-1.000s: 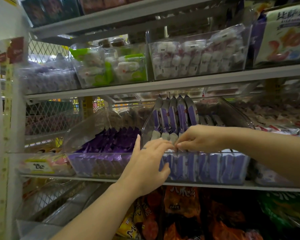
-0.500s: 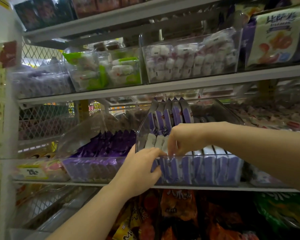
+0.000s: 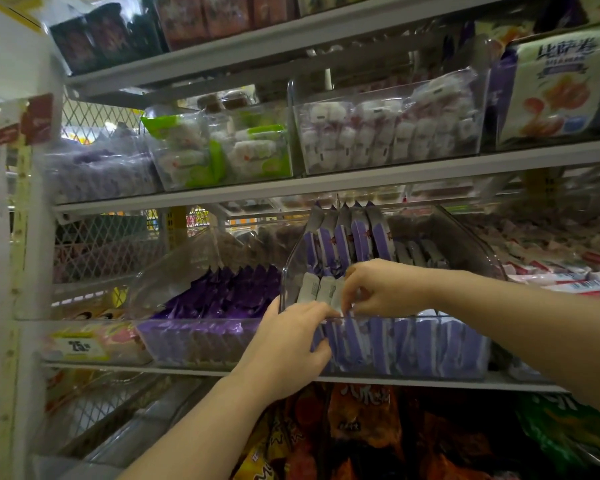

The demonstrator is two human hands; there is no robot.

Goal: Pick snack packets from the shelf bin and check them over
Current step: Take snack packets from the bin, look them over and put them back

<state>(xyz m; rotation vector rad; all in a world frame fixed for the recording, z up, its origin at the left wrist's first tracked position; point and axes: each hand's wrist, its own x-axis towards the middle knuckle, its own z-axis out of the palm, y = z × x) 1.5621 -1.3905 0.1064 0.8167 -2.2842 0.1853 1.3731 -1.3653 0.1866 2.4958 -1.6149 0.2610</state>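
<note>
I count two hands at one clear bin, which sits on the middle shelf. At the back of it five purple packets stand upright in a fan, and more lie lower behind them, too dim to count. The front row is packed on edge against the front wall. Three white packet ends show just left of my right hand.

That hand comes in from the right above the front rim, knuckles up, fingers curled down and pinched on a packet top in the front row. I cannot tell exactly which one. My left hand rises from below with its back to me. Its fingers hook over the front rim and one digit presses the outside of the front wall, so it grips the bin. The fingertips of the two hands almost meet at the rim.

Room is tight overhead, as the five upright packets reach nearly to the shelf above. A second bin of darker purple packs stands just beside on the left. Orange bags crowd the level below my left wrist.
</note>
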